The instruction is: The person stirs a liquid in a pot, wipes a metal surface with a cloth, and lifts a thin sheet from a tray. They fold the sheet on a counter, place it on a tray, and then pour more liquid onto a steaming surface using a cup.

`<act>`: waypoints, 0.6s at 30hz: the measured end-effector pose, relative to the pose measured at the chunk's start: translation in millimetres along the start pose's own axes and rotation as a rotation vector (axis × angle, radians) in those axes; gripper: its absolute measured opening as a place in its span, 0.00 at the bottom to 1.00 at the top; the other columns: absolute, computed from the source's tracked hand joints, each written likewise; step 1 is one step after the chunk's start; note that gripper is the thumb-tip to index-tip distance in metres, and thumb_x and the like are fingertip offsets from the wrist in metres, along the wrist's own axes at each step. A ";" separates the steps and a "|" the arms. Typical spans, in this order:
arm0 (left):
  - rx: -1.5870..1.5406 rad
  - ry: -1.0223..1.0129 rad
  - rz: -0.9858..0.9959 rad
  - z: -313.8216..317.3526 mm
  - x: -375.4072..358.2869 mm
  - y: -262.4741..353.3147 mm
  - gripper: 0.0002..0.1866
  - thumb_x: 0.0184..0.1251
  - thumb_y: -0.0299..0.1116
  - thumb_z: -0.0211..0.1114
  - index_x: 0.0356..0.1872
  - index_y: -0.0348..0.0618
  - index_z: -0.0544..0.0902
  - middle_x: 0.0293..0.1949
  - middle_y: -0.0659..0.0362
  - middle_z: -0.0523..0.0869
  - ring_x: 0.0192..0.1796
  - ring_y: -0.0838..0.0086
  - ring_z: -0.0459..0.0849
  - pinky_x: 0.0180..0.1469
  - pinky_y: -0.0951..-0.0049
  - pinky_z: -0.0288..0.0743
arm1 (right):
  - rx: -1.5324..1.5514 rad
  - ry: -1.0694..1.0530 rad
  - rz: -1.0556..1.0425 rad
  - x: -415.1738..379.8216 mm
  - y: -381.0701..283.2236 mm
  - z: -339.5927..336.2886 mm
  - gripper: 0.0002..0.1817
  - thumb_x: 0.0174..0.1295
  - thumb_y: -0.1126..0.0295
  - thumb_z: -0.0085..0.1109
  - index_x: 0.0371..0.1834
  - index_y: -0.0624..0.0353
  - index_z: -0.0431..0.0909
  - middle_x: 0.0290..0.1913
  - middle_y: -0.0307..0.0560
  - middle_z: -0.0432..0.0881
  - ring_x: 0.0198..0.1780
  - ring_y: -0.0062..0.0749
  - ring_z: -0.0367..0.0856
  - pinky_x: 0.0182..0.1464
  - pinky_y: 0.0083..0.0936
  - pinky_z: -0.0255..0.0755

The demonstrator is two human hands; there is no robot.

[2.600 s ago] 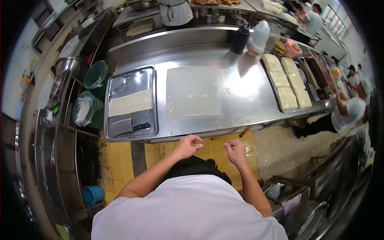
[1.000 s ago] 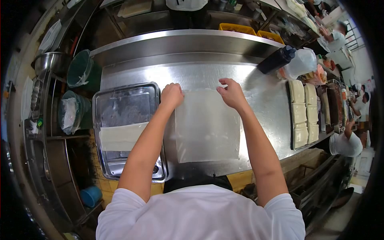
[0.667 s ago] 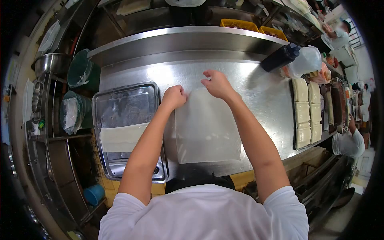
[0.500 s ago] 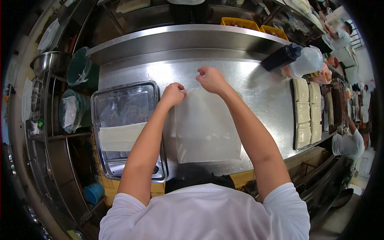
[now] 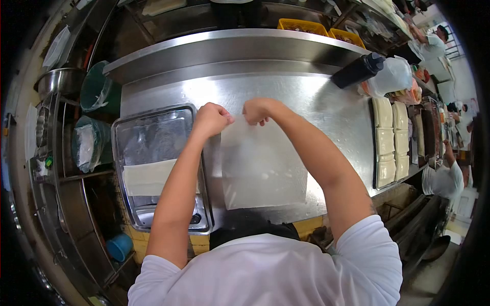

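A thin, translucent whitish sheet (image 5: 263, 168) lies on the steel table in front of me. At its far left corner is my left hand (image 5: 213, 120), fingers pinched on the sheet's edge. My right hand (image 5: 258, 111) is bent down over the far edge, a little to the right, with its fingers curled; what they hold, if anything, is hidden. Left of the sheet, a metal tray (image 5: 153, 115) holds a folded white sheet (image 5: 148, 178), partly covered by my left forearm.
A dark tray of white blocks (image 5: 385, 143) stands at the right, with a dark bottle (image 5: 357, 71) and a translucent container (image 5: 390, 76) behind. Green bins (image 5: 94, 86) are at the left, yellow crates (image 5: 303, 26) beyond the ledge. Another person (image 5: 443, 178) is far right.
My right hand has moved down and slightly left, turning its fingers toward the sheet's far edge. My left hand has shifted slightly left. The camera view has shifted a little.
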State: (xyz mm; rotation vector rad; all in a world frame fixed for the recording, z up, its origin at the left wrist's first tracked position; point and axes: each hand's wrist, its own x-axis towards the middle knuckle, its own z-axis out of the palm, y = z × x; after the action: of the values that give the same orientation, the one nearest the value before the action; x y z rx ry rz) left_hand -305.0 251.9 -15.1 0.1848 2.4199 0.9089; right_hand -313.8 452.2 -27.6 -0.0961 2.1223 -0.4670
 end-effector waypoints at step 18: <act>-0.035 -0.024 0.024 31.4 38.9 -39.0 0.12 0.57 0.38 0.81 0.36 0.42 0.92 0.32 0.57 0.92 0.34 0.72 0.87 0.42 0.68 0.81 | -0.328 0.494 0.021 -70.1 162.5 40.4 0.11 0.58 0.70 0.60 0.41 0.54 0.90 0.44 0.59 0.89 0.50 0.51 0.88 0.54 0.44 0.82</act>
State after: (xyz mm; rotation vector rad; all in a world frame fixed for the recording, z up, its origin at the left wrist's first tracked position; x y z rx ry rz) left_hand -318.7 252.0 -77.1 0.2107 2.3829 0.9535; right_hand -223.4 607.8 -51.7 -0.1577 2.6708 -0.1298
